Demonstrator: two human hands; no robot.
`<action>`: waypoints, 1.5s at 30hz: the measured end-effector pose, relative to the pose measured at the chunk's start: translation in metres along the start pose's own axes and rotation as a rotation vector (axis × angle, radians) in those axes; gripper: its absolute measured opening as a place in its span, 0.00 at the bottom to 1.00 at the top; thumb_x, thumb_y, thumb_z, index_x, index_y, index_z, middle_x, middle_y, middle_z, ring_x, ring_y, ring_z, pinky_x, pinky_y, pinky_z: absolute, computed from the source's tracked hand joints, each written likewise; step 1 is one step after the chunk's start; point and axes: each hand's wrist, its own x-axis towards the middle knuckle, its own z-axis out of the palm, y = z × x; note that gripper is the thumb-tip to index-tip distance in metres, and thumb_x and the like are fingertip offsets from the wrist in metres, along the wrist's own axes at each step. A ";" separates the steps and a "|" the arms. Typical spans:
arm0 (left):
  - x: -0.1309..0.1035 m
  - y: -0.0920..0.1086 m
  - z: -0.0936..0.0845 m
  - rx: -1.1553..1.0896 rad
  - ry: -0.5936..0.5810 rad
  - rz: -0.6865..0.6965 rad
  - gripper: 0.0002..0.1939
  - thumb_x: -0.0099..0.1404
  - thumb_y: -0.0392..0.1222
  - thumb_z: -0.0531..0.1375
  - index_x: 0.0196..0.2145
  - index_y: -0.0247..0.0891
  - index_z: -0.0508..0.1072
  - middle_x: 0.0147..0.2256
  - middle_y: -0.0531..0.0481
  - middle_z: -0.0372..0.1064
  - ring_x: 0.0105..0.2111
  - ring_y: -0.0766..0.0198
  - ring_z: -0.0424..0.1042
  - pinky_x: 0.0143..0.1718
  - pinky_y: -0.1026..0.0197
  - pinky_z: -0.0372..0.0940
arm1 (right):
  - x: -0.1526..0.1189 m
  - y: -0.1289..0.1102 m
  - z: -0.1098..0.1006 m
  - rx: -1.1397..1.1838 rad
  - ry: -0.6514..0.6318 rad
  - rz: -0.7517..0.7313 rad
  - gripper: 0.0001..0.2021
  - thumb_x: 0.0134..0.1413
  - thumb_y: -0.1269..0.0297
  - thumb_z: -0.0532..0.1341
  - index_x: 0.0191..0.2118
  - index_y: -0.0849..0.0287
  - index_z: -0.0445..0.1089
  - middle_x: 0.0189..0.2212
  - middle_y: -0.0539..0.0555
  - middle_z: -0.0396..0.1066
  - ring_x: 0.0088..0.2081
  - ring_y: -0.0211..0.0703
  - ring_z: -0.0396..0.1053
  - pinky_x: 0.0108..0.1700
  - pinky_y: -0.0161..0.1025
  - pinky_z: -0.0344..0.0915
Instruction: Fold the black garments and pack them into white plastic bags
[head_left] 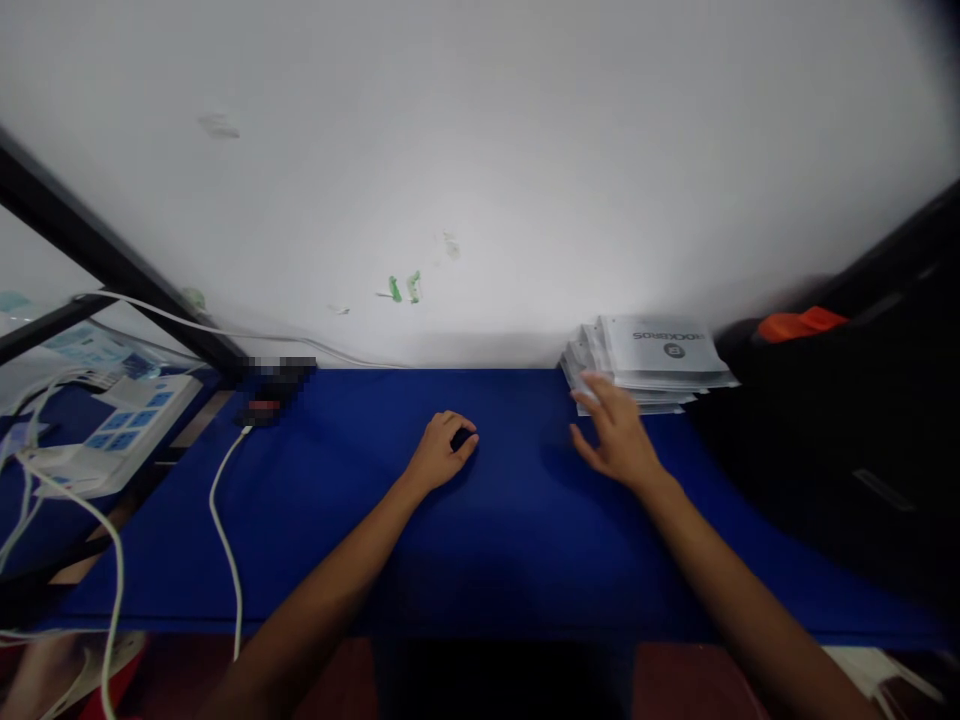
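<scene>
My left hand [441,450] rests on the blue tabletop [495,540] near its middle. Its fingers curl loosely, with a gap between thumb and index finger and nothing in it. To the right, my right hand [619,435] hovers at the front left corner of a stack of frosted plastic bags [660,350]. Those fingers are spread and hold nothing; whether a fingertip touches the bags I cannot tell. The top bag carries dark lettering reading "ROCKBROS", upside down from here, and a round logo.
A black bag or cloth [840,450] fills the right side, with an orange item [801,324] behind it. At the left lie a dark device [274,392] with a white cable [219,500] and a white power strip [127,430]. A white wall [495,180] closes the back.
</scene>
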 end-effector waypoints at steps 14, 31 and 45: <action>-0.004 0.005 0.001 0.183 -0.224 0.086 0.30 0.65 0.51 0.62 0.63 0.41 0.64 0.67 0.41 0.53 0.68 0.47 0.50 0.66 0.41 0.50 | 0.004 -0.046 0.050 0.310 -0.411 0.074 0.34 0.63 0.45 0.55 0.66 0.64 0.58 0.67 0.68 0.53 0.68 0.59 0.50 0.66 0.59 0.53; -0.005 0.000 0.001 0.221 -0.269 0.091 0.32 0.67 0.58 0.58 0.65 0.45 0.61 0.67 0.42 0.51 0.68 0.48 0.49 0.66 0.41 0.48 | 0.004 -0.040 0.052 0.379 -0.403 0.060 0.32 0.63 0.46 0.57 0.66 0.59 0.58 0.67 0.65 0.54 0.68 0.60 0.52 0.65 0.61 0.54; -0.004 0.001 -0.001 0.216 -0.252 0.099 0.31 0.66 0.57 0.60 0.63 0.45 0.63 0.67 0.43 0.53 0.67 0.47 0.51 0.65 0.40 0.50 | 0.004 -0.036 0.053 0.370 -0.415 0.033 0.32 0.63 0.46 0.56 0.66 0.60 0.58 0.67 0.65 0.54 0.68 0.60 0.51 0.66 0.60 0.54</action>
